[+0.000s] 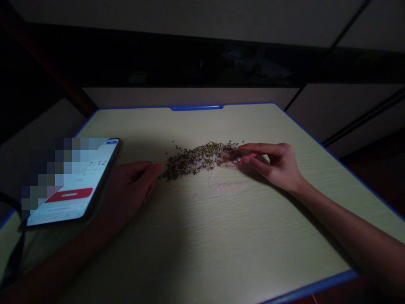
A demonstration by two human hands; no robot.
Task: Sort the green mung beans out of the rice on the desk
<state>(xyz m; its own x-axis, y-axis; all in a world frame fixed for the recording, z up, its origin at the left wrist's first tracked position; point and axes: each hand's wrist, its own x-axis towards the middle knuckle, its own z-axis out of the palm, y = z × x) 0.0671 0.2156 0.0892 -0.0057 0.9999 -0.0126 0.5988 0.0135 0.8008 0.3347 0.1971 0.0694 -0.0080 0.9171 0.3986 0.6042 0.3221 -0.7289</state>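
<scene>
A long heap of small green beans mixed with pale grains (pixel 202 158) lies across the middle of the table. My right hand (pixel 275 164) is at the heap's right end, thumb and fingers closed on a small see-through pinkish piece (pixel 228 157) that touches the beans. Its exact kind is hard to make out in the dim light. My left hand (pixel 136 181) rests by the heap's left end with fingers curled and thumb pressed against them. Whatever it may hold is hidden. Fine pale grains (pixel 226 185) are scattered in front of the heap.
On the left of the table stands a phone (pixel 72 190) with a lit screen, tilted, close to my left wrist. A dark cable (pixel 19 240) runs beside it. The pale tabletop (pixel 221 253) has a blue edge, and cabinet fronts (pixel 190 95) rise behind it.
</scene>
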